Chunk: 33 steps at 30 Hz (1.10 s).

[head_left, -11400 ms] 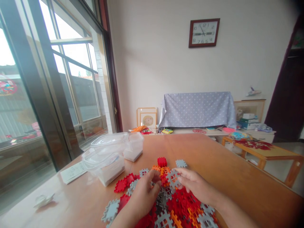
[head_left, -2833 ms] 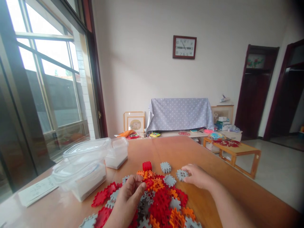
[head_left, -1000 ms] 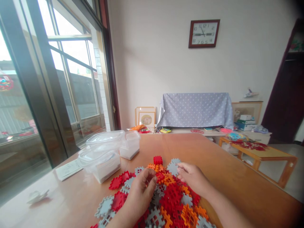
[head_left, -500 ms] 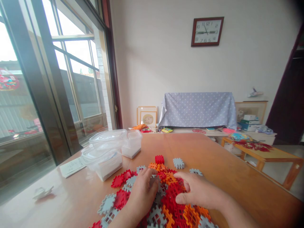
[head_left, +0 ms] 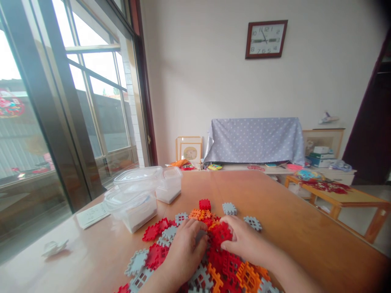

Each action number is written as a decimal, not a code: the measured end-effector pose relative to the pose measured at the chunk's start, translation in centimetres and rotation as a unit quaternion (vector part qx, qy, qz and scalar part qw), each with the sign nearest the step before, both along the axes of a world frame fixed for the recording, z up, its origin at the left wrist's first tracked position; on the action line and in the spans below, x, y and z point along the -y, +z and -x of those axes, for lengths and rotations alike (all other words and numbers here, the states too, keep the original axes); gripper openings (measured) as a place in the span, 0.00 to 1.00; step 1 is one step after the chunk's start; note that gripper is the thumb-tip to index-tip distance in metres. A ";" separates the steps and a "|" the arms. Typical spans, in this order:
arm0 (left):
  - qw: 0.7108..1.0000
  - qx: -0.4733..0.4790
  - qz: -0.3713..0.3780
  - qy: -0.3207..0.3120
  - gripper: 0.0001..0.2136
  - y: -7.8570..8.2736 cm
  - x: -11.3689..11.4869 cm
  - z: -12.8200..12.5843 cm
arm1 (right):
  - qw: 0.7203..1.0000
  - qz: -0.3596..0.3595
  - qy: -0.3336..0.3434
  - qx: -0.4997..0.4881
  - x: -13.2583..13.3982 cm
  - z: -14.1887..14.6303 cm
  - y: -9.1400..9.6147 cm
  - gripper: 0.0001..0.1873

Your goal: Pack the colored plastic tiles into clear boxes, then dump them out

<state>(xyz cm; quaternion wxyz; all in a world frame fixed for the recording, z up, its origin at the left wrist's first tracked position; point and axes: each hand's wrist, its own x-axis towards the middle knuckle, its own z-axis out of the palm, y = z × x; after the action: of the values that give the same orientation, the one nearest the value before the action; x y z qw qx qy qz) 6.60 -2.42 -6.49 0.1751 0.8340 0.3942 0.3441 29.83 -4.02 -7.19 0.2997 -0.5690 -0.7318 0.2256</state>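
Observation:
A heap of toothed plastic interlocking tiles in red, grey and orange lies on the table in front of me. My right hand (head_left: 242, 237) grips a red interlocking tile (head_left: 221, 235) between thumb and fingers, just above the heap. To its left, my left hand (head_left: 187, 249) is curled, with a grey interlocking tile (head_left: 200, 235) mostly hidden between its thumb and fingers. Loose pieces surround both hands: a grey tile (head_left: 137, 262) at the left, an orange tile (head_left: 248, 277) at the right, and a red block (head_left: 205, 204) beyond the fingers.
Clear plastic containers (head_left: 137, 211) stand on the wooden table (head_left: 290, 248) at the back left, beside a paper pad (head_left: 93, 215). A crumpled wrapper (head_left: 55, 247) lies near the left edge. Separate grey tiles (head_left: 229, 208) rest beyond the heap. A low wooden table (head_left: 360, 199) stands at the right.
My right hand has closed on a red tile and lifted it slightly from the heap, toward my left hand. My left hand has shifted slightly right, its fingers drawn closer together.

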 end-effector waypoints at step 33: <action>0.997 -0.003 -0.068 -0.043 0.08 0.2 0.2 0.5 | 0.977 0.093 -0.045 0.185 12.7 -3.4 -0.9 0.52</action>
<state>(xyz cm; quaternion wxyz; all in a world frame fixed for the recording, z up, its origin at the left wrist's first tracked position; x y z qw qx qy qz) 6.09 -2.65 -6.24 0.1311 0.8611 0.3344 0.3599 33.26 -16.76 -8.06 0.1145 -0.6584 -0.7243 0.1696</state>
